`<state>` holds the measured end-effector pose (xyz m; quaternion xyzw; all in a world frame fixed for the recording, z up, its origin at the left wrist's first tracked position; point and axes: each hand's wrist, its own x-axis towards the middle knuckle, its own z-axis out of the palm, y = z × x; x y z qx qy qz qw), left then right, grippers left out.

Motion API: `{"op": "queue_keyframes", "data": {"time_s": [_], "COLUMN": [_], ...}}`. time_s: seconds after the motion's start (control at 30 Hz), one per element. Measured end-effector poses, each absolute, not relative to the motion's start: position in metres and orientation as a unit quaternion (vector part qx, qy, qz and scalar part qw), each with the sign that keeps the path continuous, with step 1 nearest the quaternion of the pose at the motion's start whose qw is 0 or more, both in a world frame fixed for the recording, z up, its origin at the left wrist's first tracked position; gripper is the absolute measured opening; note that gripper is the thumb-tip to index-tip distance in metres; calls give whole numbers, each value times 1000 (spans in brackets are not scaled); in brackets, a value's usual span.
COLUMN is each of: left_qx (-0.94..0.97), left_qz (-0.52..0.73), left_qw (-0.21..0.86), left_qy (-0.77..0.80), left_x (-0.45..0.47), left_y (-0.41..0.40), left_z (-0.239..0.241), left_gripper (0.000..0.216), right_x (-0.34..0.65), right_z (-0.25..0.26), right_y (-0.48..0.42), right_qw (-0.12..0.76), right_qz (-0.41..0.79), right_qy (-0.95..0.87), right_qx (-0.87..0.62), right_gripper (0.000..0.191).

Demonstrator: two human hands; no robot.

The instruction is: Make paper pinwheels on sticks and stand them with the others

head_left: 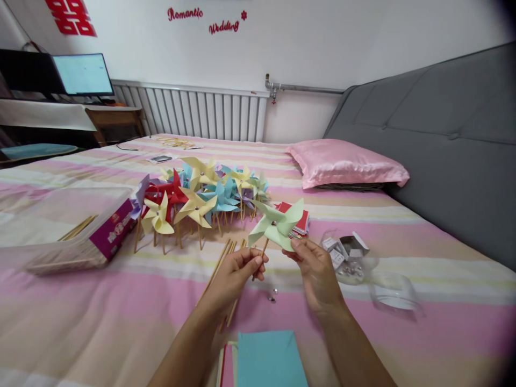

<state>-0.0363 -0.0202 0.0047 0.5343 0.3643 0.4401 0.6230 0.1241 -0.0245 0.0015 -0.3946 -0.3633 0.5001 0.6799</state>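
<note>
A pale green paper pinwheel (pixel 278 223) with a small dark centre is held up in front of me. My left hand (pixel 244 266) is closed round its thin wooden stick. The fingers of my right hand (pixel 312 263) pinch the lower right blade. Below, a couple of small shiny pieces (pixel 272 297) lie on the striped bedspread. Several loose wooden sticks (pixel 220 263) lie beside and partly behind my left hand. Beyond it stands a cluster of finished-looking pinwheels, among them a yellow pinwheel (pixel 196 207) and a red one (pixel 173 191).
At left lies a clear plastic box (pixel 92 250) of sticks with a purple label. Coloured paper sheets (pixel 270 357) are stacked nearest me. A clear container (pixel 350 271) with small boxes and an upturned clear lid (pixel 395 293) sit at right. A pink pillow (pixel 346 164) lies farther back.
</note>
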Motion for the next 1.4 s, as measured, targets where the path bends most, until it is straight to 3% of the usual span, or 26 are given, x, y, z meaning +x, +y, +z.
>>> {"op": "queue_keyframes", "data": {"time_s": [0.17,0.53,0.67,1.03,1.4], "left_qx": [489,480,526,512,463], "left_qz": [475,551,591,646,674], "left_qw": [619,591,505,374,406], "left_qy": [390,341,345,425,408], "left_x": [-37,-36,-30,-72,-91], "left_y": [-18,-11,-7,-78,-110], "left_z": [4,-12,-23,-45,-57], "left_gripper": [23,26,28,19,25], "right_x": [124,125,131,128,109], "right_z": [-1,-52,-72,-83,-77], "right_y": [-20,-3,-7,-83,-150], "right_qw": [684,623,601,528,446], "right_qz": [502,317,276,205,105], "right_qy": [-320,-434,-434,-471,-471], "right_qx": [-422,-568,-612,-676,-754], "right_gripper": [35,33,30,29,26]}}
